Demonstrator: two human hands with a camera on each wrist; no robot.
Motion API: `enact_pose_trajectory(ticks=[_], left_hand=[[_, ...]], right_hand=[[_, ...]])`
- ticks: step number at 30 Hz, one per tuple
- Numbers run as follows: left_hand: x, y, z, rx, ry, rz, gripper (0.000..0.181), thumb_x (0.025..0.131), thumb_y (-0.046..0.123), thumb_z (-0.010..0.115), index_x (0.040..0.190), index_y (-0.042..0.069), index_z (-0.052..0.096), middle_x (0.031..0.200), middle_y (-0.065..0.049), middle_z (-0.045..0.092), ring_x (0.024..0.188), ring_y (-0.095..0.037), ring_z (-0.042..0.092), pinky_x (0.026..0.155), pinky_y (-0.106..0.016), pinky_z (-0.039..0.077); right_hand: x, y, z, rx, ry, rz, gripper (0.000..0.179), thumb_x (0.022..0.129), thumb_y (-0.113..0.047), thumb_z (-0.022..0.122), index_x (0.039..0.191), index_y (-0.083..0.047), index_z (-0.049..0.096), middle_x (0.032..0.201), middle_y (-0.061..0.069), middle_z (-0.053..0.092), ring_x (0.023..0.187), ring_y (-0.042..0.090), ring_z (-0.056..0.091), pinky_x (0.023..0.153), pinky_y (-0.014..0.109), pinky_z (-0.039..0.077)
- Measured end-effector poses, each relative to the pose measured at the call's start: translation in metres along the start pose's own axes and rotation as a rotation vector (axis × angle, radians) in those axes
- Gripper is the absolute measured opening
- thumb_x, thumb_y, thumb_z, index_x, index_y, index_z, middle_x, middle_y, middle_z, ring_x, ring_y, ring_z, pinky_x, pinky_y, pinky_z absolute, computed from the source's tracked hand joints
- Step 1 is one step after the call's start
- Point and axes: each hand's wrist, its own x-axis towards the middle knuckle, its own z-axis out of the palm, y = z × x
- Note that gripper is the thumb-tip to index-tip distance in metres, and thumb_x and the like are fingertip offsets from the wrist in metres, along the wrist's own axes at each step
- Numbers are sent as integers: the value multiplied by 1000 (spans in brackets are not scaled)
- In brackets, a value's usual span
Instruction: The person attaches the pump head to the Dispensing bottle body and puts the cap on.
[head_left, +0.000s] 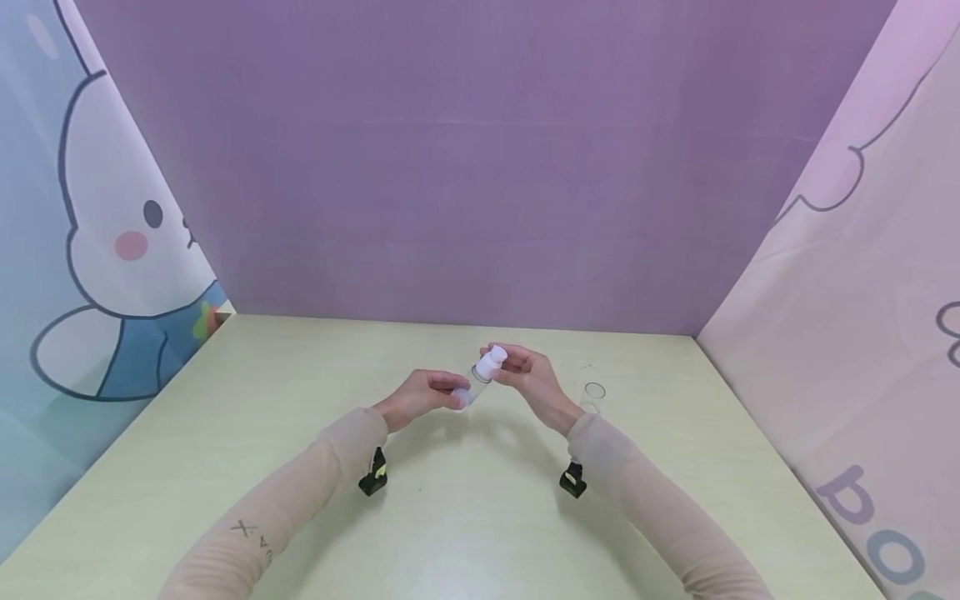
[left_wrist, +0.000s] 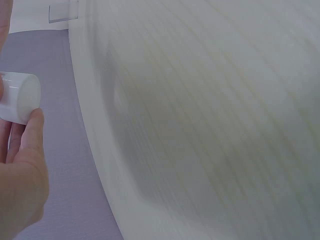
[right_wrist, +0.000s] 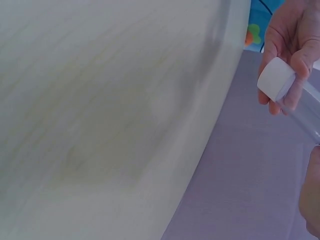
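Observation:
My left hand [head_left: 422,397] grips the white base [right_wrist: 276,79] of a small clear pump bottle [head_left: 477,382]. The bottle is held above the table, tilted with its top up and to the right. At its upper end is a white pump top [head_left: 491,362], which my right hand [head_left: 537,385] holds between thumb and fingers. In the left wrist view the white base [left_wrist: 25,97] shows its flat bottom, with fingertips along its edge. Just beyond my right wrist stands a clear open cylinder [head_left: 593,397], like a transparent cap, partly hidden by the sleeve.
The pale wooden table [head_left: 480,517] spreads beneath both arms. A purple backdrop [head_left: 465,183] rises at its far edge, with printed cloths at the left [head_left: 112,217] and right [head_left: 862,317]. A black wrist device [head_left: 372,475] hangs under each sleeve.

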Motion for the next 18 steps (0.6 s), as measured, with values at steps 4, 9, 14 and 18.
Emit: enact_pose_trajectory(ticks=[4, 9, 14, 18], left_hand=[[0, -1, 0, -7, -7, -4, 32, 81, 18, 69, 113, 18, 65, 123, -4, 59, 115, -22, 51, 98, -45, 40], [2, -2, 0, -16, -10, 0, 32, 81, 18, 70, 113, 18, 65, 123, -4, 59, 115, -23, 51, 99, -46, 39], [2, -1, 0, -18, -16, 6, 34, 81, 18, 70, 114, 17, 65, 123, -4, 59, 115, -23, 52, 99, -46, 39], [2, -1, 0, -17, -20, 11, 36, 81, 18, 70, 116, 15, 63, 123, -5, 59, 116, -23, 51, 99, -46, 39]], right_hand=[[0, 2, 0, 2, 15, 4, 43, 82, 1, 62, 125, -2, 53, 126, 12, 57, 111, 19, 58, 93, 32, 47], [0, 3, 0, -12, 34, 9, 41, 82, -1, 64, 122, -4, 56, 122, 10, 60, 109, 18, 59, 92, 33, 48], [0, 2, 1, -18, 63, 27, 39, 81, -4, 66, 119, -6, 58, 120, 9, 62, 107, 18, 60, 92, 34, 48], [0, 2, 1, -17, 83, 38, 39, 81, -4, 66, 119, -6, 59, 119, 8, 63, 106, 18, 60, 92, 34, 48]])
